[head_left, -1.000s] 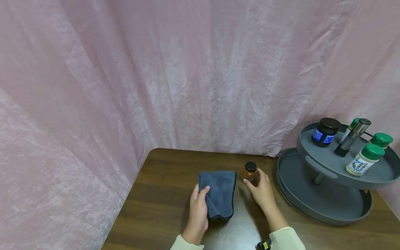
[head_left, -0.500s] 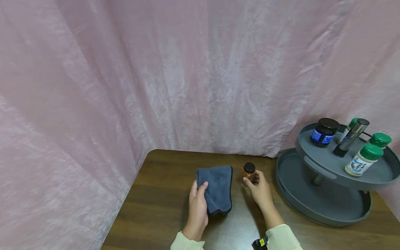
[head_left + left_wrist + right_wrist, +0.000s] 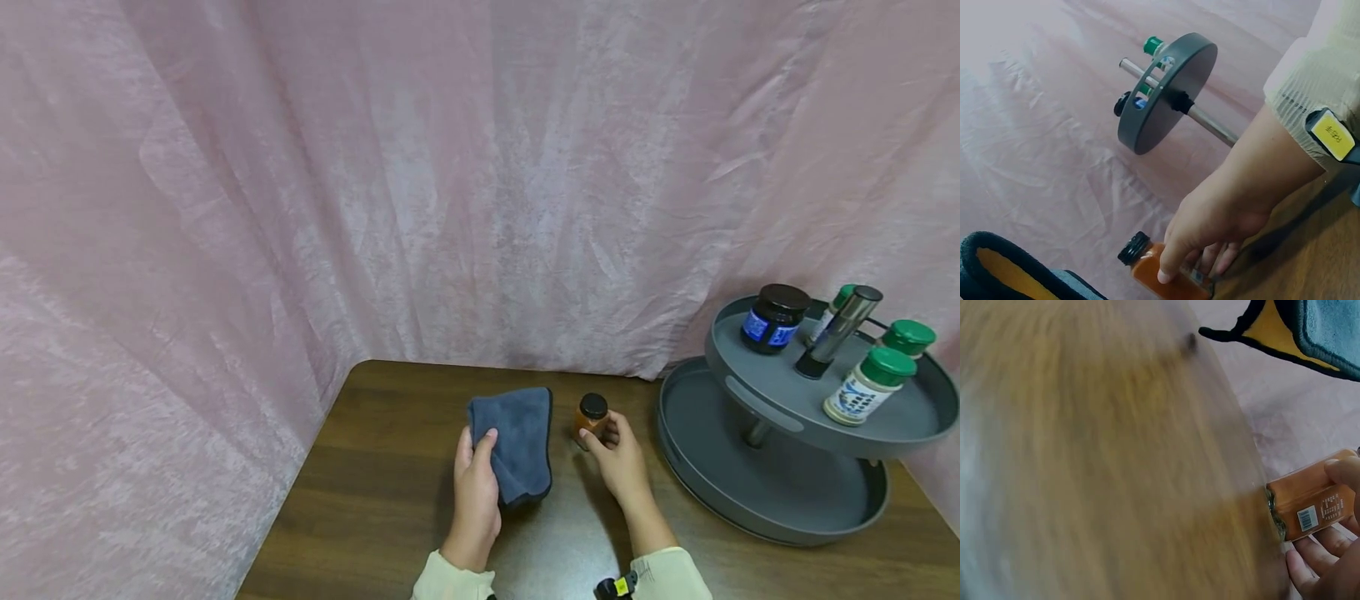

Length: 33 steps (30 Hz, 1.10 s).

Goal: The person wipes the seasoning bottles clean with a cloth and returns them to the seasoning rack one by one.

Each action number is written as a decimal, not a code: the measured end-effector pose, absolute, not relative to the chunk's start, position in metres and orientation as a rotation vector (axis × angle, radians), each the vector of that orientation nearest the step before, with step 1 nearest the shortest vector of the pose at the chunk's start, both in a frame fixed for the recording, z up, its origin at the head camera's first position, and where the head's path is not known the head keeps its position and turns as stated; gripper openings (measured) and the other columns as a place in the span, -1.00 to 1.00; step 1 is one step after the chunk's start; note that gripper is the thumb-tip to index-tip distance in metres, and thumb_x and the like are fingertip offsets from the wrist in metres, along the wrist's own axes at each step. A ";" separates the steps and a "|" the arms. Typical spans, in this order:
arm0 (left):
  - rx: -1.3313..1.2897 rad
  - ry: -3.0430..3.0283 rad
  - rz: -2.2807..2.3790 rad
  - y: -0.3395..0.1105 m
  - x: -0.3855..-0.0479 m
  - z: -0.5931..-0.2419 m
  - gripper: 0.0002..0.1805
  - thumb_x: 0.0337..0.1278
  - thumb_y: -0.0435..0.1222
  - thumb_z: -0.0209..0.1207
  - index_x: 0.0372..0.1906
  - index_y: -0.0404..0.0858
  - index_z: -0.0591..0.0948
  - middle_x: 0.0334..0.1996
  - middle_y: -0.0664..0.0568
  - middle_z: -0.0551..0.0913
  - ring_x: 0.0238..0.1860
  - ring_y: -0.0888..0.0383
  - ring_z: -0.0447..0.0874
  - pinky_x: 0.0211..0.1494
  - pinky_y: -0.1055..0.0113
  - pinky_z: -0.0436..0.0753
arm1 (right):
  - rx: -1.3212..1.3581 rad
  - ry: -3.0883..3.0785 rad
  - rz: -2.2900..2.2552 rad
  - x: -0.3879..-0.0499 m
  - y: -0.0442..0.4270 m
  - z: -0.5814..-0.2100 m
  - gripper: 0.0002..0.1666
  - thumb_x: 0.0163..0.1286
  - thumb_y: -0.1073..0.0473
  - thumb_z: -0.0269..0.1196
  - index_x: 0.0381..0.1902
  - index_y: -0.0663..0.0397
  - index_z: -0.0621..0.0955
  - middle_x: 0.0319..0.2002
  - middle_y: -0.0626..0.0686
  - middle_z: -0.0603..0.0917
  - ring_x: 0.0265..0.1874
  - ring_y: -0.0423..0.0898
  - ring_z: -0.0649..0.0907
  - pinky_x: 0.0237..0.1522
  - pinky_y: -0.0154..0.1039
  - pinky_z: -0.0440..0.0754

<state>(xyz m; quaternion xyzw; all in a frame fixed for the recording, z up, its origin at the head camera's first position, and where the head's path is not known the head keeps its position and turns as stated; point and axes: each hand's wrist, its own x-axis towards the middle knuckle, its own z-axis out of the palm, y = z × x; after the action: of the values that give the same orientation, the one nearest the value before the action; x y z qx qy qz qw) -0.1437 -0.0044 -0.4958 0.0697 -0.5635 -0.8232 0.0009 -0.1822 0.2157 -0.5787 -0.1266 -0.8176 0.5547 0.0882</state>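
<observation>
A folded grey-blue cloth (image 3: pixel 517 442) with dark edging is gripped by my left hand (image 3: pixel 476 492), thumb on top, above the table's middle. The left wrist view shows the cloth's yellow underside. To its right, my right hand (image 3: pixel 621 458) pinches a small spice bottle (image 3: pixel 590 418) with a black cap and orange-brown contents. In the left wrist view the bottle (image 3: pixel 1169 273) is held between thumb and fingers. A barcode label on the bottle (image 3: pixel 1313 500) faces the right wrist camera. The bottle and the cloth are apart.
At the right stands a grey two-tier turntable (image 3: pixel 772 475). Its upper tier carries a dark jar (image 3: pixel 776 318), a pepper-mill-like cylinder (image 3: pixel 838 332) and several green-capped bottles (image 3: pixel 870 386). A pink curtain (image 3: pixel 480 183) hangs behind the wooden table (image 3: pixel 375 467).
The cloth in my left hand has risen slightly in the head view. My right hand has closed round the bottle and shifted slightly left with it.
</observation>
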 end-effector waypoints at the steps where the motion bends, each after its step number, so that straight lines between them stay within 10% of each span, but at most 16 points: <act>1: 0.220 -1.765 -2.585 -0.005 -0.144 -0.496 -0.52 0.51 -0.18 0.02 0.42 -0.18 0.37 0.31 -0.06 0.50 0.28 0.07 0.47 0.34 0.29 0.44 | -0.382 -2.425 1.658 -0.182 0.215 -0.579 -0.34 0.42 0.06 0.33 0.36 0.13 0.37 0.27 0.30 0.53 0.29 0.21 0.53 0.33 0.11 0.49; 25: 0.104 -1.727 -2.582 -0.005 -0.153 -0.489 -0.53 0.52 -0.14 0.03 0.40 -0.17 0.40 0.30 -0.05 0.52 0.28 0.10 0.49 0.31 0.35 0.50 | -0.365 -2.343 1.768 -0.180 0.216 -0.575 -0.33 0.41 0.05 0.34 0.38 0.09 0.40 0.31 0.27 0.51 0.33 0.19 0.48 0.41 0.12 0.40; 33: 0.061 -1.756 -2.568 -0.004 -0.152 -0.485 -0.54 0.53 -0.16 0.02 0.40 -0.16 0.40 0.29 -0.07 0.52 0.28 0.07 0.50 0.33 0.31 0.49 | -0.187 -2.265 1.871 -0.173 0.207 -0.547 -0.43 0.41 0.07 0.34 0.32 -0.04 0.48 0.14 0.11 0.60 0.05 -0.19 0.64 0.04 -0.36 0.63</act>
<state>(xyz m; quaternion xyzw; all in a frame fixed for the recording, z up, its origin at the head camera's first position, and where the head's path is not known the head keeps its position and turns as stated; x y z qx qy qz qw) -0.1521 -0.0044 -0.4850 0.0197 -0.5644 -0.8251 0.0151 -0.1725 0.2066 -0.5471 -0.0632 -0.7656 0.6325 0.0989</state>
